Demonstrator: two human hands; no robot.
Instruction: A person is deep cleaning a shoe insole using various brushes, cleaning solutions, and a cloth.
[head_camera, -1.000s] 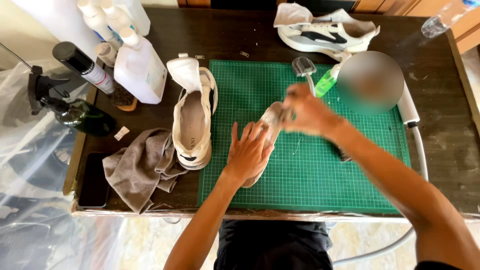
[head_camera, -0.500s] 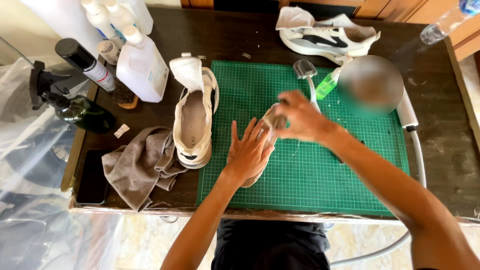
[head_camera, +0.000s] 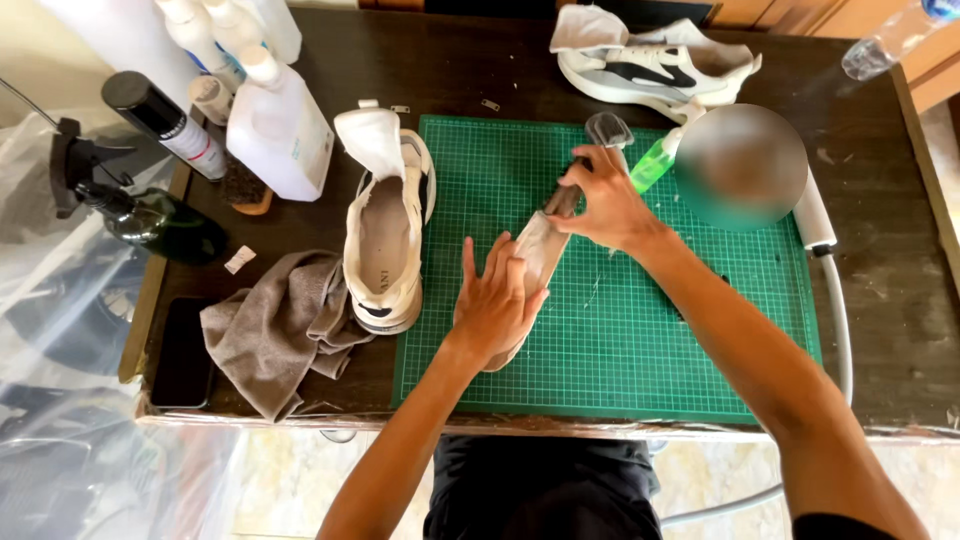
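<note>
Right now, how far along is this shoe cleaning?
Midway, it seems. Already out of its shoe, an insole lies on the green mat. In hand: the left hand presses it flat while the right hand works a brush along it. Left, probably: both shoes, the second sitting at the table's far edge.

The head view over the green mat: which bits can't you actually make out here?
- Insole: its middle lies under the left hand, its far end under the right hand.
- Brush: handle hidden in the right hand.
- Round thing on the mat: blurred out.
- Clear bottle: cut off by the top right edge.
</note>
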